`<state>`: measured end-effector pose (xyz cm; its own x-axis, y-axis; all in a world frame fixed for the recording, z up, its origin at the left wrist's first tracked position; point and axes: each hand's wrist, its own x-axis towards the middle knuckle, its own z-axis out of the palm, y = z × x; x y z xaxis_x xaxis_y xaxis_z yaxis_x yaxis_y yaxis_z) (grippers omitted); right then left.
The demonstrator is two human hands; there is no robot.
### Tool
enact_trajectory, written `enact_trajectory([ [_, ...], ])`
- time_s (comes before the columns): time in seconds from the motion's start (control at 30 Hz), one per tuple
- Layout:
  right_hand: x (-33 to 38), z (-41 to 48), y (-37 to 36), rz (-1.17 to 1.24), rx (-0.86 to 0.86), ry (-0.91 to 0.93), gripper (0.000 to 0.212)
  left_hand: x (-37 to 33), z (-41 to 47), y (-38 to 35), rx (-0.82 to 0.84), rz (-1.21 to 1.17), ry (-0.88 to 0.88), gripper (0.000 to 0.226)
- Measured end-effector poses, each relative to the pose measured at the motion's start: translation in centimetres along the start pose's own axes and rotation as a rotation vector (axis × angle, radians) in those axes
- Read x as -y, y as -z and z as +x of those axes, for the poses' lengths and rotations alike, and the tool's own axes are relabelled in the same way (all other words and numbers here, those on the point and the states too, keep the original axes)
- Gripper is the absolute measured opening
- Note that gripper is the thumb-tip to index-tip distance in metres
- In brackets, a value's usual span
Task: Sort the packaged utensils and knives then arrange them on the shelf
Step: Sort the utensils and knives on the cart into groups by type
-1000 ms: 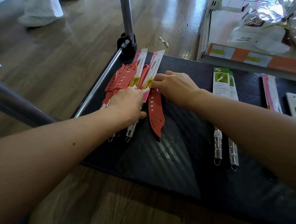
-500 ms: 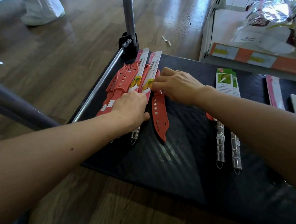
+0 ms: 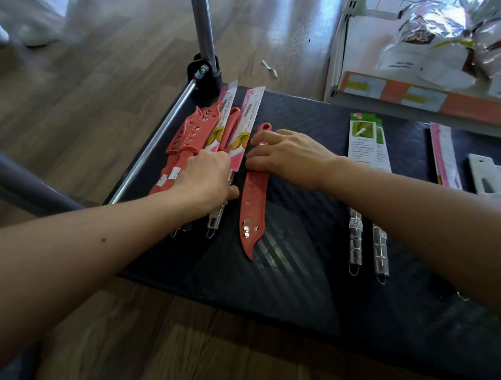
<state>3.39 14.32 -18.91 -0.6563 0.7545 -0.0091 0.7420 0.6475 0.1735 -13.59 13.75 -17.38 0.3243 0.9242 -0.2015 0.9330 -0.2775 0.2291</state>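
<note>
On the dark shelf board [image 3: 294,274] lies a row of packaged knives at the left. Several red sheathed knives [image 3: 188,140] lie by the rail, beside them two knives in pink fruit-printed cards [image 3: 247,120]. My left hand [image 3: 205,177] presses down on the pink-carded knives, fingers curled over them. A single red sheathed knife [image 3: 252,216] lies apart to the right, tip toward me. My right hand [image 3: 288,156] rests on its handle end, fingers closed over it. Two green-carded knives [image 3: 362,137] with steel handles [image 3: 355,239] lie further right.
A pink package [image 3: 445,156] and a white carded item [image 3: 492,177] lie at the right end of the board. A metal rail [image 3: 159,142] and upright post [image 3: 203,26] bound the left corner. A white rack with bagged goods [image 3: 427,35] stands behind. Wooden floor [image 3: 64,98] lies around.
My right hand has slid the single red knife rightward, away from the pink-carded pair, opening a gap. My left hand stays on the pink-carded knives.
</note>
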Motion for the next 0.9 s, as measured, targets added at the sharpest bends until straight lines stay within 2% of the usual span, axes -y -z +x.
enact_trajectory([
  [0.2,-0.4,-2.4,0.9,-0.012,0.022,0.002,0.028,-0.4,0.3,-1.3,-0.096,-0.067,-0.038,0.036],
  [0.43,-1.4,-6.8,1.9,-0.043,0.103,-0.159,0.035,-1.2,1.5,0.4,-0.163,-0.167,-0.046,0.031],
  [0.53,-1.6,-8.3,1.9,-0.02,0.146,-0.303,0.034,-1.9,1.8,1.4,-0.205,-0.194,-0.019,0.031],
  [0.73,-0.2,-7.9,2.2,0.438,-0.089,-0.822,0.027,-2.9,1.7,1.7,-0.235,-0.259,0.01,0.036],
  [0.9,0.7,-5.5,3.4,0.718,-0.077,-0.995,0.033,-3.5,1.4,1.4,-0.219,-0.276,-0.003,0.036],
])
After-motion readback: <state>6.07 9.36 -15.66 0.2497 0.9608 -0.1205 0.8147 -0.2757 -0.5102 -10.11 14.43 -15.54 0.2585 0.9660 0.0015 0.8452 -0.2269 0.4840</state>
